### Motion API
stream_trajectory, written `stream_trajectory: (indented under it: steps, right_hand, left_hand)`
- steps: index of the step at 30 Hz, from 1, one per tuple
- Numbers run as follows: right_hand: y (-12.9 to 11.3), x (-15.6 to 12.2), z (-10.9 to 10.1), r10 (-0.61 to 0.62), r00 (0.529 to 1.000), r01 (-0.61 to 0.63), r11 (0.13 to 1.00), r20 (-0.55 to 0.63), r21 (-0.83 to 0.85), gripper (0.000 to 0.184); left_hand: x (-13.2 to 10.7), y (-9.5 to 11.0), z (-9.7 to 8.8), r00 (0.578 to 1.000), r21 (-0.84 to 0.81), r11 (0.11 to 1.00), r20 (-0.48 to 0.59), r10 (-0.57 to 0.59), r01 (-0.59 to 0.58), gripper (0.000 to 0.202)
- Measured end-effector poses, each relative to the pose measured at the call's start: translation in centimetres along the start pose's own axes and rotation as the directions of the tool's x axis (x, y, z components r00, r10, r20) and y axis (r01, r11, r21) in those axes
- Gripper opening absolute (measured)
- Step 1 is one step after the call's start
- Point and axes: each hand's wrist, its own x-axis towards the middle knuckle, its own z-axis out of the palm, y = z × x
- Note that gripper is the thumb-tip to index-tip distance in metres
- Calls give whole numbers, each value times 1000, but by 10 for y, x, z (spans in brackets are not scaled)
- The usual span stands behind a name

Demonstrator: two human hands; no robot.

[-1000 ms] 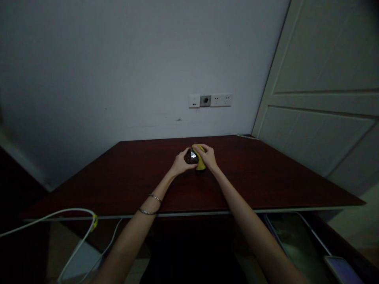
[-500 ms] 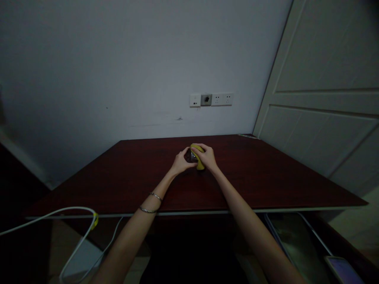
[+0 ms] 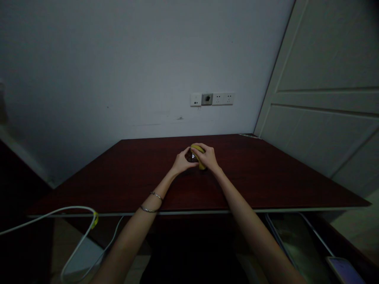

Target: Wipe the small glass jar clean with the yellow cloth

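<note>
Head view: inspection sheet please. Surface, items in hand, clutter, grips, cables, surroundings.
Surface: desk, dark red, dimly lit.
Items: dark item, shiny in part; yellow item at its right. Too small to identify.
Clutter: phone, lower right, below the desk's front edge.
Grips: left grip curled around dark item; right grip holding yellow item.
Cables: white cable looping at front left; phone cable at right.
Surroundings: wall with sockets; door at right.

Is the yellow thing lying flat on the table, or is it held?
Held, and bent: the right hand grips the yellow thing, which curves along a dark, shiny object.
</note>
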Motion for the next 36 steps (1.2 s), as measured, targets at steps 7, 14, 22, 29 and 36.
stream_trajectory:
  steps: [7,14,22,29,36]
  right_hand:
    - [12,10,-3,274,962,-258,920,-14,295,40]
    - [1,5,-3,85,995,-99,927,55,361,37]
    - [12,8,1,274,958,-227,901,-80,370,41]
    - [0,4,-2,106,994,-108,921,24,373,37]
    - [11,6,5,372,923,-301,855,-95,423,41]
  left_hand:
    - [1,6,3,1000,-235,972,-4,3,-4,78]
    - [5,10,-1,992,-427,899,-34,-125,99,73]
    - [4,12,0,991,-547,827,44,-126,129,68]
    - [5,15,-1,986,-585,797,29,-165,150,66]
    - [5,13,-1,987,-518,841,55,-151,157,74]
